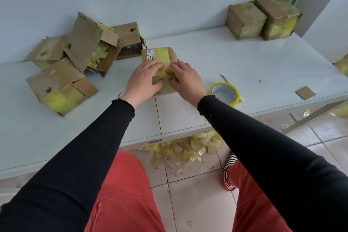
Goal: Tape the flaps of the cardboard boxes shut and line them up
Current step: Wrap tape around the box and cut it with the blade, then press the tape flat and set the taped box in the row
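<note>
Fingers [156, 66] flat on box [160, 56], both hands pressing tape [162, 52]

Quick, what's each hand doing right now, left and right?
Left hand: open, fingers flat, pressing the yellow tape onto the cardboard box.
Right hand: open, fingers pressing on the same box.

The boxes [62, 56] were of brown matt cardboard, rough and torn at some edges, with the corrugated layer showing on one open flap [82, 43]. Strips of yellow tape [162, 56] on them looked thin, glossy and partly transparent. The tape roll [224, 94] was shiny yellow plastic around a white printed paper core. The bench [235, 58] had a smooth, pale, slightly glossy surface. The floor [197, 194] was of glossy tiles.
</note>
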Tool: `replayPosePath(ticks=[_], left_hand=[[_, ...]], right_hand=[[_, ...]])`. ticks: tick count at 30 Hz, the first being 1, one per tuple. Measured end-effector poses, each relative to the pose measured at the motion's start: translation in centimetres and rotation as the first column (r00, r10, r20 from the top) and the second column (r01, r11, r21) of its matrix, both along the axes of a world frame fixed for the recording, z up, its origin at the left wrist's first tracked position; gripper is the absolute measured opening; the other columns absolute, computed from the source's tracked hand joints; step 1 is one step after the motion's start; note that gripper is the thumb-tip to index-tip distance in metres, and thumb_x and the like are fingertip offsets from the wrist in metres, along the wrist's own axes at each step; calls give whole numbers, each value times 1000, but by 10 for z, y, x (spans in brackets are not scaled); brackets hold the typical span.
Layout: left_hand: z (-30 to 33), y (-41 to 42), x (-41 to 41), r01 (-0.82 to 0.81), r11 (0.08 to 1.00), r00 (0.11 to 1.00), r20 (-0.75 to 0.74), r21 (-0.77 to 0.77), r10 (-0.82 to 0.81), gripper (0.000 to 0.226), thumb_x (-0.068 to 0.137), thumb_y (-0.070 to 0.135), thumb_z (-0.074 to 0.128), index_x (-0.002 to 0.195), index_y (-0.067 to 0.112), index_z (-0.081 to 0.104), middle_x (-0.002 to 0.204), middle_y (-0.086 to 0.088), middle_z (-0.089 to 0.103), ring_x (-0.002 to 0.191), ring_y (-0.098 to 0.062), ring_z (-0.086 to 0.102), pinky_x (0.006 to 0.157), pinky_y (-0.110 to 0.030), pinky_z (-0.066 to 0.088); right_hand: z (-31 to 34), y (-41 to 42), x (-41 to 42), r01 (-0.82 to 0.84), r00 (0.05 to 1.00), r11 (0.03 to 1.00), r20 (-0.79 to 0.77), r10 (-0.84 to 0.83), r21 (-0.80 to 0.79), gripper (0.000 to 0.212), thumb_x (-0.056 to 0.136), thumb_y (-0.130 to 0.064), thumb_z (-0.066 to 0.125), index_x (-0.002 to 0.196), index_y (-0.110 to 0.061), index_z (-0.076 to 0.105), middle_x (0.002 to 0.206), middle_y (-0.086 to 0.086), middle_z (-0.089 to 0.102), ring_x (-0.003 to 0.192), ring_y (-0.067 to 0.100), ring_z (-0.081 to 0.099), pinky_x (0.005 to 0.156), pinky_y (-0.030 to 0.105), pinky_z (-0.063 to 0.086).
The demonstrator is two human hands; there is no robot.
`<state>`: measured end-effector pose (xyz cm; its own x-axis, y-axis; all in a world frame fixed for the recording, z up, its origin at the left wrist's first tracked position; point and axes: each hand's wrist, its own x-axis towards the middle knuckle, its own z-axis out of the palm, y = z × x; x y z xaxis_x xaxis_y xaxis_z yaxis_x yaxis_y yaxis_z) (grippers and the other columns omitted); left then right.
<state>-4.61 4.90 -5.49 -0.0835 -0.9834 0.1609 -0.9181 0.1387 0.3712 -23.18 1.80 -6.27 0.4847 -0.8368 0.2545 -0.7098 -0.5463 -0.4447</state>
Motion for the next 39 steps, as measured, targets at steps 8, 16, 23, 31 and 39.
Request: replayPosePath(ticks=[8, 16, 23, 31, 39], left_hand=[[-10, 2, -8, -26, 998, 986, 164, -56, 34, 77, 86, 29, 77, 155, 18, 42, 163, -9, 37, 151, -30, 30, 123, -41, 23], [12, 46, -38, -49, 997, 950, 306, -55, 64, 68, 103, 60, 36, 156, 19, 43, 142, -9, 55, 127, -32, 44, 106, -46, 38], [15, 49, -30, 5, 994, 985, 170, -110, 14, 39, 105, 36, 52, 140, 23, 62, 135, -5, 58, 128, -30, 47, 103, -42, 38], [-1, 35, -6, -28, 989, 992, -115, 147, 45, 60, 110, 39, 42, 165, 31, 18, 173, 8, 2, 157, -6, 3, 125, -30, 7], [-32, 41, 18, 69, 880, 193, -872, 470, 450, 62, 97, 35, 66, 155, 29, 45, 144, 0, 63, 140, -24, 51, 123, -52, 31]], right_hand=[[-5, 0, 5, -3, 1000, 1000, -16, 3, -15, 35, 86, -10, 66, 120, -11, 59, 129, 5, 54, 108, 29, 50, 80, 41, 46], [5, -17, -31, -31, 995, 993, -98, 20, -111, 37, 91, 1, 52, 117, -20, 67, 122, -8, 71, 118, 24, 55, 94, 33, 36], [19, 0, -23, -4, 1000, 1000, -23, 4, -20, 39, 99, -9, 41, 128, -19, 66, 129, 5, 69, 121, 29, 58, 99, 35, 40], [0, 27, -10, -125, 992, 981, 16, 125, 148, 53, 111, -19, 33, 162, -7, 20, 171, 12, 12, 159, 23, 2, 127, 32, 1], [-13, 40, -2, -214, 676, 718, 631, -381, 662, 77, 106, -20, 48, 164, -35, -2, 171, -16, -6, 157, 5, 3, 129, 38, 12]])
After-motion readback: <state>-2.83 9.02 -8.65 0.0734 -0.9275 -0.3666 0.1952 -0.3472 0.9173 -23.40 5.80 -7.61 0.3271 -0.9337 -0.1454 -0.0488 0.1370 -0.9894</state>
